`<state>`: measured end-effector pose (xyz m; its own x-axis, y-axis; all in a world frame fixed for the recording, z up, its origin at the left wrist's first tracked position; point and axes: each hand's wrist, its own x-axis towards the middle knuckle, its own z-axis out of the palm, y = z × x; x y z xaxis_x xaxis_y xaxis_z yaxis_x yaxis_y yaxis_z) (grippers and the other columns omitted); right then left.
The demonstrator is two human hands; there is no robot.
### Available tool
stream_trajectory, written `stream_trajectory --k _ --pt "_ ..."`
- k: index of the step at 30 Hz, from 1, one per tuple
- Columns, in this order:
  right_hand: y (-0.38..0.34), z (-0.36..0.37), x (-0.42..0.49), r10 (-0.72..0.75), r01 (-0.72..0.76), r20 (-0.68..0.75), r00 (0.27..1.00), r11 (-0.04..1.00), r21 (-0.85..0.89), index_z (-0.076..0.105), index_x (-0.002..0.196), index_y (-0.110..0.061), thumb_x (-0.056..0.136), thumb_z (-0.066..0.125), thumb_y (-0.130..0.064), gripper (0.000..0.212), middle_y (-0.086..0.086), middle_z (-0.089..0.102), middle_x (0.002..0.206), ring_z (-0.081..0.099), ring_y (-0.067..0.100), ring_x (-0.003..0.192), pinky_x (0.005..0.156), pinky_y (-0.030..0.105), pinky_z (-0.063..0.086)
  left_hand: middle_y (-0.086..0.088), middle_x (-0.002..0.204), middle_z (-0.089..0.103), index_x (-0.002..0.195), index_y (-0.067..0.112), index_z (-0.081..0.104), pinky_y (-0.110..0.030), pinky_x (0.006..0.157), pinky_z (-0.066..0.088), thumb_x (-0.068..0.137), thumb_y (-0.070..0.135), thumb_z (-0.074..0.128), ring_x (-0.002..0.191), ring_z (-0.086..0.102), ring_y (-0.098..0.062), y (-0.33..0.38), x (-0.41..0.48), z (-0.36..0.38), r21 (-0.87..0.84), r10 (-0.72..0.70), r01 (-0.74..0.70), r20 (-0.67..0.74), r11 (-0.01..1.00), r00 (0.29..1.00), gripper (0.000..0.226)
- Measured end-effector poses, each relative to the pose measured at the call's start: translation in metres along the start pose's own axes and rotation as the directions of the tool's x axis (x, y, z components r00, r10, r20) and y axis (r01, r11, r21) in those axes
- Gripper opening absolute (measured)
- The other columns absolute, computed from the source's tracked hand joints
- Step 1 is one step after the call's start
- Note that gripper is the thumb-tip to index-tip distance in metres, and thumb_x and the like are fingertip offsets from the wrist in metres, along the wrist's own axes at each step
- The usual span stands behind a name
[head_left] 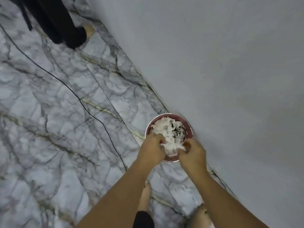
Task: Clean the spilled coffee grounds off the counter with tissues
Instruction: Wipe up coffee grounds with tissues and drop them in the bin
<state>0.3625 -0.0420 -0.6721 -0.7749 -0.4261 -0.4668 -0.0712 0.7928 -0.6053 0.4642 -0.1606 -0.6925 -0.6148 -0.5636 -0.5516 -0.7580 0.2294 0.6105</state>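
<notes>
- Right now, two bare hands are down over one round pink bin [189, 129], which stands on the marble-patterned floor [49, 129] right against the plain grey wall [230, 63].
- One wad of crumpled white tissues [167, 130] fills that bin, and dark flecks and streaks show among the folds on the wad's right side; whether they are coffee grounds I cannot tell.
- Left hand [152, 149]: fingers curled in and pinching the near-left edge of the tissues, knuckles over the bin's rim.
- Right hand [193, 155]: fingers bent and closed on the near-right edge of the same wad, thumb tucked toward it.
- Both forearms come up from the bottom of the view, bare, and meet at the bin's near side.
- One thin black cable [79, 97] snakes across the floor from the upper left down toward the left forearm.
- One dark-clothed leg with a bare foot [89, 30] stands at the top left, close to the wall line.
- Two more bare feet sit at the bottom, between and beside the forearms, with one dark patch of cloth [143, 219] at the lower edge.
- No counter is in view; the picture is a little blurred.
</notes>
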Motion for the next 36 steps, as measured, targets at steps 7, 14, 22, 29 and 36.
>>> stream_trajectory --k 7,14,22,29,36 --pt "0.063 0.050 0.041 0.027 -0.027 0.014 1.000 0.999 0.020 0.072 0.110 -0.018 0.079 0.073 -0.008 0.032 0.002 0.063 0.098 0.059 0.016 0.079 0.063 0.003 0.039 0.002 0.139 0.043 0.129 0.026 0.049 -0.039 0.093 0.050 0.079 0.031 0.069 0.118 0.054 -0.024 -0.042 0.043 0.048 0.116 -0.077 0.068 0.072 0.991 0.994 0.054" --pt "0.009 -0.026 -0.022 0.138 -0.145 0.088 0.986 0.987 0.075 0.074 0.097 -0.014 0.090 0.062 -0.014 0.014 -0.004 0.067 0.088 0.064 0.014 0.084 0.064 0.008 0.040 0.001 0.137 0.055 0.136 0.024 0.052 -0.036 0.098 0.049 0.088 0.036 0.057 0.118 0.057 -0.020 0.001 -0.026 -0.012 0.032 -0.130 0.127 0.090 0.991 0.987 0.050" --pt "-0.166 -0.260 -0.187 0.090 -0.102 0.123 0.988 0.990 0.095 0.074 0.096 -0.017 0.093 0.056 -0.013 0.019 -0.004 0.066 0.087 0.060 0.015 0.085 0.063 0.003 0.038 0.005 0.122 0.064 0.120 0.024 0.065 -0.023 0.092 0.047 0.095 0.026 0.058 0.109 0.060 -0.011 0.195 -0.217 -0.173 -0.053 0.031 -0.023 0.147 0.998 0.989 0.026" --pt "-0.231 -0.417 -0.298 -0.110 0.125 -0.075 0.991 0.967 0.223 0.072 0.105 -0.024 0.096 0.057 -0.020 0.018 -0.016 0.066 0.103 0.060 -0.006 0.088 0.077 0.004 0.042 0.015 0.098 0.072 0.098 0.039 0.069 -0.021 0.077 0.052 0.091 0.029 0.058 0.090 0.067 -0.002 0.359 -0.325 -0.236 -0.143 0.416 -0.393 0.212 0.908 0.884 0.016" --pt "-0.197 -0.582 -0.331 -0.045 0.223 -0.414 0.909 0.892 0.393 0.073 0.099 -0.032 0.092 0.061 -0.017 0.020 -0.011 0.072 0.094 0.067 0.006 0.087 0.076 0.029 0.055 0.021 0.100 0.069 0.097 0.033 0.070 -0.015 0.076 0.050 0.096 0.017 0.058 0.092 0.064 -0.002 0.538 -0.339 -0.223 -0.139 0.696 -0.690 0.283 0.710 0.660 0.019"
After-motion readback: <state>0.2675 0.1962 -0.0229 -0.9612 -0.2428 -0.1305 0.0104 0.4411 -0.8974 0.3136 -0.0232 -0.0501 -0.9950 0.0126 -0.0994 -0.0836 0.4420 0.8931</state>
